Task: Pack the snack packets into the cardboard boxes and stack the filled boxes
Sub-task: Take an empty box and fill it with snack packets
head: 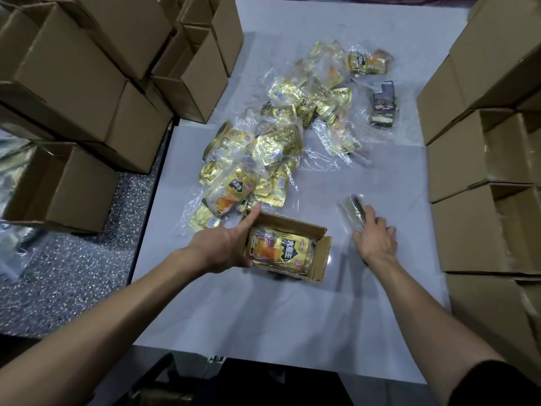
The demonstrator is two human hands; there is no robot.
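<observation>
My left hand (222,247) grips the open brown cardboard box (320,259), steadying it. My right hand (376,241), at its three o'clock, clutches a blurred clear-wrapped snack packet (351,212), likely for loading.

Glossy foil packets (265,148), matt cardboard boxes (480,230)

White table (263,317), speckled floor (73,273)
</observation>
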